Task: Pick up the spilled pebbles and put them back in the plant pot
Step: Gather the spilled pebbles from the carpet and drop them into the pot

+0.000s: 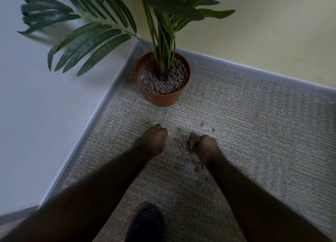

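Note:
A brown plant pot [164, 98] stands in the corner on the carpet, filled with grey-brown pebbles around green stems. Spilled pebbles [182, 144] lie in a loose patch on the carpet in front of the pot, with a few stragglers toward the right and nearer me. My left hand [153, 141] hovers just left of the patch, fingers curled into a fist; what it holds is hidden. My right hand [203, 144] rests on the right side of the patch, fingers bent down among the pebbles and closing on some.
Two walls with grey skirting meet behind the pot. Long palm leaves [87, 40] hang out to the left above the floor. My foot in a dark sock [146, 223] is on the carpet between my forearms.

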`<action>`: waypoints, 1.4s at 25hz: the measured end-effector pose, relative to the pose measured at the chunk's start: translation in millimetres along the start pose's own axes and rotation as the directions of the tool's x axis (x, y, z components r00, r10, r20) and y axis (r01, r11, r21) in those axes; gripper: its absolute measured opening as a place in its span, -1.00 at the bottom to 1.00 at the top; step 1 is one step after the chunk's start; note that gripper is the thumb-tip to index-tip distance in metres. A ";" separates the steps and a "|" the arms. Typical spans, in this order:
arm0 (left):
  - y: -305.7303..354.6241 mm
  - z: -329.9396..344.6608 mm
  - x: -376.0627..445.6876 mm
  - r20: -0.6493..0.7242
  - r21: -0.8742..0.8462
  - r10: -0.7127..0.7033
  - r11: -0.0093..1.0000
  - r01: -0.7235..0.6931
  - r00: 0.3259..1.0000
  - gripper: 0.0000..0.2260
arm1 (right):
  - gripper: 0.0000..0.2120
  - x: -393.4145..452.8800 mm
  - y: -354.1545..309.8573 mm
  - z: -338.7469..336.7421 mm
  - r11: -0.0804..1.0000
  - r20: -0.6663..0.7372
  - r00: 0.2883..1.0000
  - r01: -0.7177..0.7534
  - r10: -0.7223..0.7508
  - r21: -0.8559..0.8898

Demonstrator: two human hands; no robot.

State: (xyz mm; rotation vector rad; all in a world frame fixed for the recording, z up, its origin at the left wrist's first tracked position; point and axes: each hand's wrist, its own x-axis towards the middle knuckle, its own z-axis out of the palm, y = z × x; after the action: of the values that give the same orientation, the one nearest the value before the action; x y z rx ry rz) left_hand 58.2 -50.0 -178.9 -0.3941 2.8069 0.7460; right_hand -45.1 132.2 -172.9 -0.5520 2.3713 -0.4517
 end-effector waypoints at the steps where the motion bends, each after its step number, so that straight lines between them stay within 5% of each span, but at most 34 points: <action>1: -0.1 -9.5 1.2 -0.054 -0.017 0.001 1.000 -0.002 0.999 -0.97 | -0.86 0.5 -7.3 -5.2 0.998 -0.033 0.999 0.008 -0.006 0.063; 4: -0.7 -46.9 7.3 -0.228 -0.055 -0.023 0.998 0.011 0.973 -0.95 | -0.87 6.4 -36.9 -26.2 0.979 -0.103 0.994 0.063 -0.044 0.195; 9: -0.5 -112.9 34.8 -0.466 -0.077 -0.094 0.995 0.065 0.880 -0.90 | -0.93 30.3 -98.8 -71.5 0.951 -0.276 0.935 0.270 -0.222 0.151; 12: 7.2 -134.2 63.8 -0.451 -0.159 -0.133 0.985 0.068 0.883 -0.68 | -0.90 49.7 -131.9 -88.0 0.955 -0.302 0.940 0.226 -0.161 0.194; 21: 6.7 -142.4 74.7 -0.514 -0.245 -0.219 0.964 0.102 0.829 -0.78 | -0.68 77.5 -162.7 -95.4 0.986 -0.200 0.977 0.099 -0.072 0.131; 24: 7.0 -145.2 67.9 -0.469 -0.417 -0.165 0.907 -0.052 0.868 -0.70 | -0.74 73.5 -151.9 -97.7 0.919 -0.195 0.977 0.152 -0.084 0.365; 29: 3.6 -127.7 57.3 -0.716 -0.369 -0.273 0.929 -0.016 0.642 -0.82 | -0.81 55.0 -102.1 -95.1 0.830 -0.250 0.968 0.136 0.004 0.540; 32: 3.0 -80.6 37.6 -0.653 -0.258 -0.097 0.961 -0.100 0.751 -0.84 | -0.87 35.8 -43.6 -77.6 0.899 -0.236 0.971 0.062 0.047 0.434; 35: 7.0 -28.4 12.7 -0.317 -0.213 -0.045 0.977 -0.025 0.947 -0.75 | -0.75 13.1 11.0 -47.1 0.897 -0.008 0.988 -0.139 0.156 0.419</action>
State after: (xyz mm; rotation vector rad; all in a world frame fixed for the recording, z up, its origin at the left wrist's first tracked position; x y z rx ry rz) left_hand 40.3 -61.2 -155.0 -0.6166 3.0256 1.0778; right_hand -88.5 143.2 -150.4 -0.1633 2.2387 -0.8797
